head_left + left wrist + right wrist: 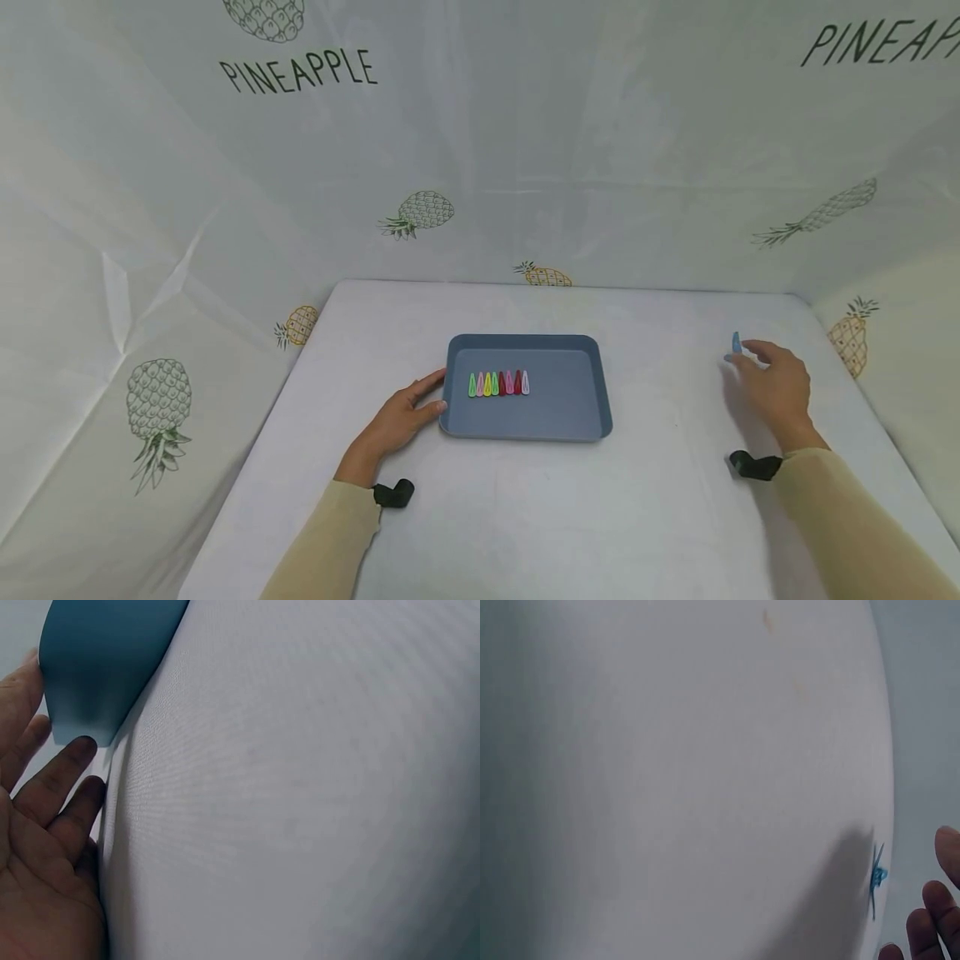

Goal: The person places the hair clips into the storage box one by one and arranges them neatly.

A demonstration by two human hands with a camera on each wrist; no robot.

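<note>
A grey-blue tray (558,417) lies on the white table, with a row of several snap hair clips (498,383) inside it in green, pink, yellow, red and pale tones. At the tray's left side my left hand (393,421) rests with loosely extended fingers; in the left wrist view its fingertips (84,746) are right at the tray wall (97,675). Far to the right, my right hand (776,387) reaches over some blue hair clips (736,342), thumb and fingers apart. The right wrist view has these blue clips (876,879) on the table, beside the fingers (934,919).
White cloth covers the table (570,517). Behind and beside it hang pale sheets printed with pineapples (426,210) and lettering. A dark wrist strap mount (393,493) sits at the left wrist, another mount (753,465) at the right.
</note>
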